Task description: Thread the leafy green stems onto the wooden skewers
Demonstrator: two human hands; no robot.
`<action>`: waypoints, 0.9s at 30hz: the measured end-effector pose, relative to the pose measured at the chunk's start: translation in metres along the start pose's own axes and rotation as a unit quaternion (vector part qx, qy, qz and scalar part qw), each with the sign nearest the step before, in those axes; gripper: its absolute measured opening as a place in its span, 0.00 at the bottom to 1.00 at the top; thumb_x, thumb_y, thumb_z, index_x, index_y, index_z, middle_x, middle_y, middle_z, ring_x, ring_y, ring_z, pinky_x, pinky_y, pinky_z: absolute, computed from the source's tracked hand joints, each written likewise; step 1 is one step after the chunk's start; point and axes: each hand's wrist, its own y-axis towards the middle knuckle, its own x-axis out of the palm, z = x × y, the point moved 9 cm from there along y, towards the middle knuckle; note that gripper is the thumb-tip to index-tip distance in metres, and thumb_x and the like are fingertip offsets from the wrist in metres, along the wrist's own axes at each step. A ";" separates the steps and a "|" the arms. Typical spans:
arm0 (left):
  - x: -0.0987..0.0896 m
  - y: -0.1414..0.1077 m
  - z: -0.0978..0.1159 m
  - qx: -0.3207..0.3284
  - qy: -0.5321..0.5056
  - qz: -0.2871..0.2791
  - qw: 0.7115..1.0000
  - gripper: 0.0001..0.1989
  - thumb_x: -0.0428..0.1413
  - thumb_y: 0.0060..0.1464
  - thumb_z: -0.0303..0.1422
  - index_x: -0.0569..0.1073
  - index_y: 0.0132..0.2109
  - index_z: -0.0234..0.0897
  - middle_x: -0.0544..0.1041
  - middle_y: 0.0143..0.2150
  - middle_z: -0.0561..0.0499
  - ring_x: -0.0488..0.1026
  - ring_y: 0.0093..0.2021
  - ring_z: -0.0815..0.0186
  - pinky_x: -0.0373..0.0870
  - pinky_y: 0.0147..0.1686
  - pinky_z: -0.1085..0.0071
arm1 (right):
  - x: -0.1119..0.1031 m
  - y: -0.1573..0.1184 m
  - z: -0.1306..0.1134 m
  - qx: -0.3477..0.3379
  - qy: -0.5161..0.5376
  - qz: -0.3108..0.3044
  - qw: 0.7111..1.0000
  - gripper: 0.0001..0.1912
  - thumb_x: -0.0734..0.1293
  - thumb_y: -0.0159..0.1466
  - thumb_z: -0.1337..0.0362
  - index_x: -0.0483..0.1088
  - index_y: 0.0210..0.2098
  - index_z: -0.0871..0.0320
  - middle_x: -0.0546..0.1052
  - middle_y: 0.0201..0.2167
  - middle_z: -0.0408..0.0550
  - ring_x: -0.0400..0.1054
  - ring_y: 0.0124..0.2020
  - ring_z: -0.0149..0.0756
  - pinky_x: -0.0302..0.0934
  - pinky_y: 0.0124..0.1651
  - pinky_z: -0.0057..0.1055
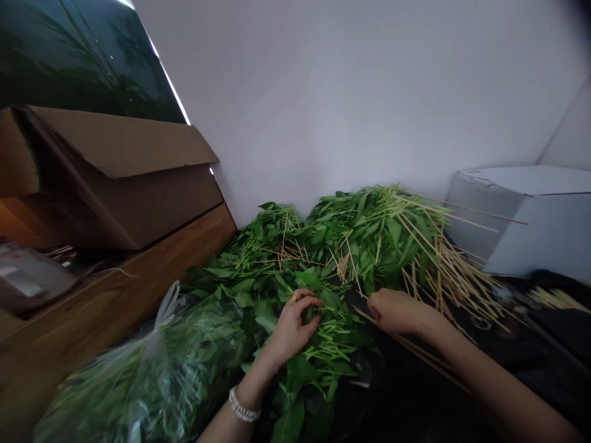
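Note:
My left hand (295,326), fingers curved with a gap between thumb and forefinger, rests on a spread of leafy green stems (330,338). My right hand (392,309) is closed, and a thin pale stick (353,264) runs up and away from its fingertips; the inside of the grip is hidden. Below that hand, more thin sticks (431,357) lie on the black surface. Beyond both hands is a heap of leafy greens (360,231), with a large bundle of pale sticks (462,274) fanning out on its right side.
A tied clear plastic bag of greens (175,363) lies at the left, beside a wooden ledge (184,264). On the ledge stands an open cardboard box (152,191). A white box (545,215) is at the right, and a pale wall (351,98) rises behind the heap.

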 end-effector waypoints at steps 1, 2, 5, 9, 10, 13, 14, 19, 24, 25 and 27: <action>0.001 -0.001 0.001 0.006 -0.002 -0.007 1.000 0.20 0.54 0.46 0.18 0.75 0.45 0.41 0.69 0.49 0.47 0.68 0.52 0.61 0.62 0.56 0.63 | -0.001 0.001 0.001 -0.002 0.005 0.003 1.000 0.07 0.65 0.47 0.75 0.74 0.23 0.60 0.77 0.26 0.53 0.72 0.29 0.42 0.51 0.26 0.27; 0.002 -0.001 0.002 0.011 -0.001 -0.011 1.000 0.24 0.52 0.44 0.16 0.75 0.47 0.41 0.69 0.50 0.47 0.67 0.53 0.61 0.61 0.57 0.63 | -0.003 0.001 0.002 -0.002 0.009 0.007 1.000 0.07 0.65 0.48 0.74 0.74 0.24 0.60 0.77 0.27 0.52 0.72 0.29 0.41 0.51 0.26 0.27; -0.001 -0.002 0.001 0.003 0.018 0.006 1.000 0.24 0.54 0.43 0.17 0.75 0.47 0.41 0.67 0.48 0.47 0.67 0.52 0.60 0.62 0.56 0.63 | -0.011 0.003 0.007 -0.003 0.032 0.031 0.999 0.07 0.64 0.53 0.71 0.74 0.30 0.59 0.78 0.29 0.49 0.71 0.30 0.36 0.51 0.27 0.26; -0.010 0.000 -0.005 -0.019 0.048 0.053 0.997 0.07 0.58 0.49 0.25 0.76 0.37 0.39 0.67 0.41 0.48 0.69 0.45 0.60 0.65 0.50 0.62 | -0.019 0.004 0.016 -0.014 0.065 0.042 0.997 0.09 0.62 0.60 0.65 0.74 0.32 0.56 0.78 0.30 0.44 0.69 0.29 0.31 0.53 0.29 0.23; -0.010 0.000 -0.005 -0.016 0.049 0.056 0.997 0.05 0.58 0.51 0.26 0.76 0.36 0.39 0.68 0.41 0.48 0.69 0.45 0.60 0.66 0.50 0.62 | -0.019 0.004 0.019 -0.013 0.067 0.042 0.997 0.09 0.61 0.61 0.65 0.75 0.32 0.56 0.78 0.29 0.44 0.70 0.29 0.30 0.53 0.29 0.23; -0.010 0.001 -0.001 0.007 0.041 0.052 0.998 0.04 0.55 0.57 0.29 0.75 0.39 0.40 0.70 0.44 0.47 0.69 0.48 0.61 0.66 0.50 0.62 | -0.021 0.005 0.032 0.017 0.047 0.054 0.997 0.10 0.61 0.60 0.67 0.75 0.32 0.57 0.78 0.31 0.47 0.70 0.32 0.34 0.53 0.30 0.25; -0.011 0.001 0.000 0.012 0.046 0.058 0.997 0.05 0.54 0.58 0.30 0.74 0.40 0.40 0.70 0.46 0.46 0.69 0.49 0.61 0.65 0.51 0.62 | -0.021 0.005 0.036 0.031 0.036 0.058 0.997 0.09 0.62 0.58 0.68 0.75 0.32 0.58 0.78 0.31 0.49 0.71 0.33 0.36 0.53 0.30 0.26; -0.031 -0.003 0.004 0.004 0.150 0.147 0.978 0.05 0.56 0.58 0.32 0.77 0.38 0.42 0.68 0.57 0.45 0.64 0.55 0.54 0.59 0.55 0.52 | -0.015 0.002 0.039 0.056 0.010 0.025 0.998 0.09 0.65 0.53 0.71 0.76 0.30 0.57 0.78 0.31 0.50 0.72 0.32 0.38 0.51 0.28 0.26; -0.040 -0.003 0.005 0.013 0.129 0.174 0.976 0.05 0.56 0.57 0.33 0.77 0.37 0.42 0.72 0.56 0.46 0.62 0.58 0.53 0.58 0.57 0.51 | -0.006 -0.001 0.025 0.040 0.004 -0.012 0.999 0.07 0.67 0.50 0.69 0.77 0.28 0.57 0.79 0.29 0.50 0.73 0.31 0.39 0.53 0.26 0.26; -0.040 -0.003 0.003 0.011 0.104 0.169 0.980 0.05 0.55 0.58 0.33 0.77 0.38 0.42 0.75 0.51 0.46 0.66 0.55 0.55 0.60 0.55 0.53 | -0.004 -0.001 0.022 0.038 0.001 -0.013 0.999 0.07 0.68 0.50 0.69 0.77 0.28 0.57 0.79 0.30 0.51 0.73 0.32 0.41 0.53 0.27 0.26; -0.038 -0.003 -0.002 -0.010 0.055 0.165 0.985 0.06 0.55 0.58 0.34 0.76 0.39 0.41 0.79 0.42 0.47 0.72 0.47 0.57 0.65 0.51 0.58 | 0.000 0.000 0.015 0.037 -0.005 -0.011 0.999 0.08 0.67 0.50 0.70 0.77 0.29 0.58 0.79 0.33 0.53 0.74 0.33 0.43 0.54 0.28 0.27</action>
